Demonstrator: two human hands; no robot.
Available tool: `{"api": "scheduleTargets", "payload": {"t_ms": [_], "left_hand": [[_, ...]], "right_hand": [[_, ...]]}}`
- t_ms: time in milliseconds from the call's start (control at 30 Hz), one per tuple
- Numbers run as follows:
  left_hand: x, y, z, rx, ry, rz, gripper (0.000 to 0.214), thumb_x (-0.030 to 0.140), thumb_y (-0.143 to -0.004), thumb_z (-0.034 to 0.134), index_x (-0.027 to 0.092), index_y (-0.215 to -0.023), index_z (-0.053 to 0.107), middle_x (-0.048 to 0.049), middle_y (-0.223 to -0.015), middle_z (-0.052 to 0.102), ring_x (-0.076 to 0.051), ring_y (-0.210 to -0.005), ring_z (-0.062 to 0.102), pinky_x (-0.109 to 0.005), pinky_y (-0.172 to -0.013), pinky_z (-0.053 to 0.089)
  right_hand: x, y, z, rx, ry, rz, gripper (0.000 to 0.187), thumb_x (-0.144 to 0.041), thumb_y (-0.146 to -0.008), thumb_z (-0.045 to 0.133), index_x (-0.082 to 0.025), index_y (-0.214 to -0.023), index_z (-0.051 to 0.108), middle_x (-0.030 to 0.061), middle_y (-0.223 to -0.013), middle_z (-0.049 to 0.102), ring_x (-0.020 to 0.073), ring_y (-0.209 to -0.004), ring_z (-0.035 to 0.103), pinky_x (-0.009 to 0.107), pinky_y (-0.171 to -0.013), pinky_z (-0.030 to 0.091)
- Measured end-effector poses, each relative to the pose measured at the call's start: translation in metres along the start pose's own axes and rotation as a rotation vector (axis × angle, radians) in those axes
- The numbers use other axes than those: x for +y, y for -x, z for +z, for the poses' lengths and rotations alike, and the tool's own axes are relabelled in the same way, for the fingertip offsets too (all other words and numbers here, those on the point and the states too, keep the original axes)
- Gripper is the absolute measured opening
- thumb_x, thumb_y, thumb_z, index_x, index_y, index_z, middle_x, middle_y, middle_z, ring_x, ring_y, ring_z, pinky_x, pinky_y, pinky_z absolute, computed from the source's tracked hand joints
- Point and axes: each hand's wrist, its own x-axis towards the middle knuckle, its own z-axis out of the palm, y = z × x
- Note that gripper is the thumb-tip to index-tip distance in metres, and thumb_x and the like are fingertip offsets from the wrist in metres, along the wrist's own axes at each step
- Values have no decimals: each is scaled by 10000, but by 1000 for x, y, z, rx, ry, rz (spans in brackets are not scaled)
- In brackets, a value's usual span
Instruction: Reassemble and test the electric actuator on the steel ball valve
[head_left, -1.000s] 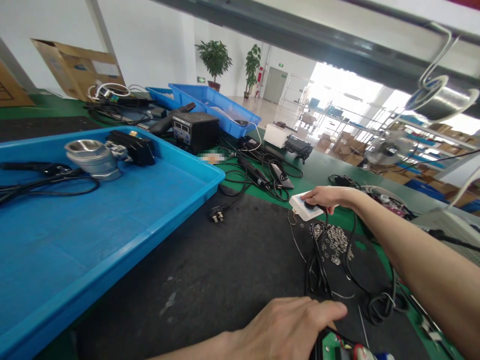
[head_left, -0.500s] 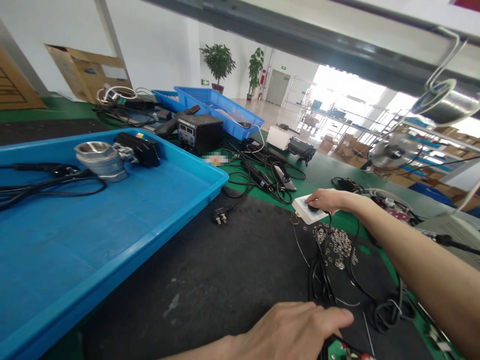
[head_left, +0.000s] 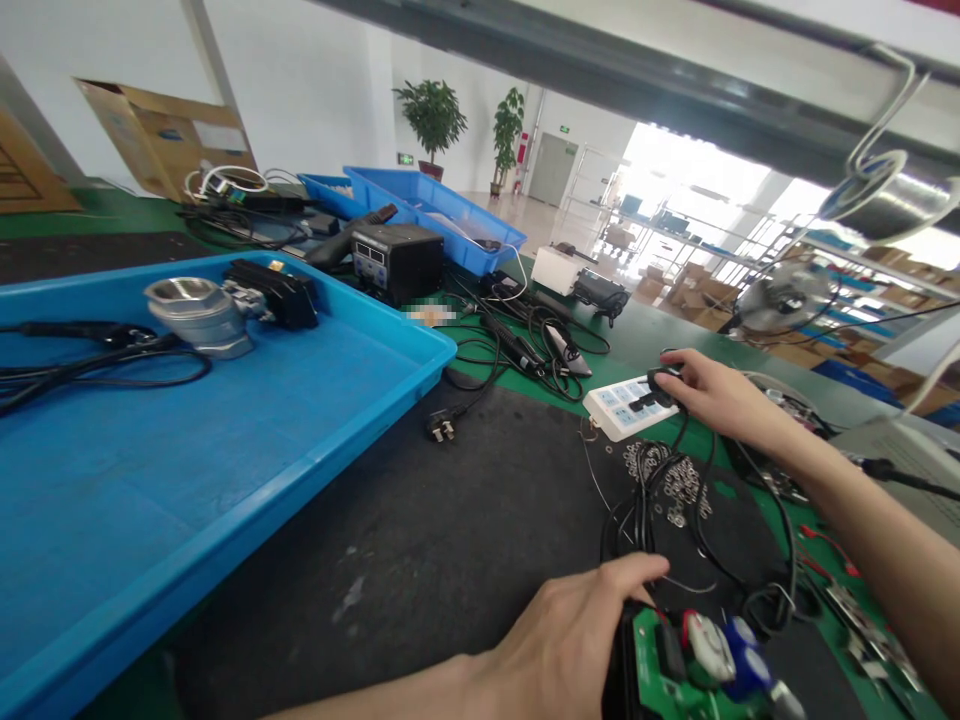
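Observation:
At the bottom, my left hand (head_left: 559, 635) is closed on the side of a black-cased device with an exposed green circuit board (head_left: 651, 665). A red-and-white part and blue cylinders stand up from the board. My right hand (head_left: 709, 390) has its thumb and fingers around a black plug (head_left: 663, 384) at the far right end of a white power strip (head_left: 619, 425) with blue socket faces. Black cable (head_left: 643, 490) runs in a loose bundle between the strip and the device. Small metal rings (head_left: 679, 480) lie scattered beside the cable.
A large blue tray (head_left: 360, 440) on the left holds a metal valve (head_left: 196, 310) and black leads. A loose three-pin plug (head_left: 442, 427) lies on the black mat (head_left: 420, 540). Behind are a black power unit (head_left: 397, 262) and a blue bin (head_left: 480, 258). Solder spools hang upper right.
My right hand has moved right along the power strip, uncovering its sockets. The device with the circuit board has come further into view beside my left hand.

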Motion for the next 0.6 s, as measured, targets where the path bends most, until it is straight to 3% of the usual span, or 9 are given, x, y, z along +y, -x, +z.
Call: {"api": "scheduleTargets", "payload": {"t_ms": [100,167,267,367,467,600], "left_hand": [[24,-9,-13,83,59,-195,1183,621,-524,897,184,-1465,328,-101,-1147,701,-311,-1033,705,-440,-1013,525],[37,-14,-19,107,144,-300,1099,523,-583,917,223,-1446,306,-83,-1212,692,-283,-1092,690,-412,-1046,506],[44,-19,-23,148,234,-437,928,440,-689,891,239,-1405,335,-92,-1307,662,-272,-1175,657,-402,-1062,493],[44,-21,-22,175,246,-507,891,422,-709,884,232,-1403,359,-109,-1334,640,-299,-1217,625,-446,-1081,473],[47,-24,-20,154,286,-528,878,401,-731,866,222,-1416,348,-116,-1328,634,-316,-1228,614,-487,-1094,453],[51,-28,-18,145,351,-572,837,401,-773,827,231,-1421,325,-111,-1344,628,-296,-1200,631,-463,-1062,473]], "right_hand": [[14,52,-6,157,-113,98,568,-634,-938,460,-216,-1303,581,62,-881,713,236,-734,679,361,-670,521],[25,92,-2,288,-351,232,562,-652,-821,645,-243,-1206,652,59,-913,731,254,-784,698,377,-714,548],[42,150,16,400,-579,455,566,-632,-709,767,-264,-1125,660,44,-907,734,262,-747,709,396,-691,580],[54,197,41,458,-776,537,576,-585,-640,838,-269,-1058,601,23,-876,719,255,-754,721,364,-686,603],[59,224,66,543,-853,565,570,-564,-611,865,-270,-1004,574,9,-839,699,231,-733,718,329,-690,608],[58,237,89,672,-827,602,557,-569,-641,846,-265,-999,546,13,-847,673,234,-705,717,338,-656,598]]}}
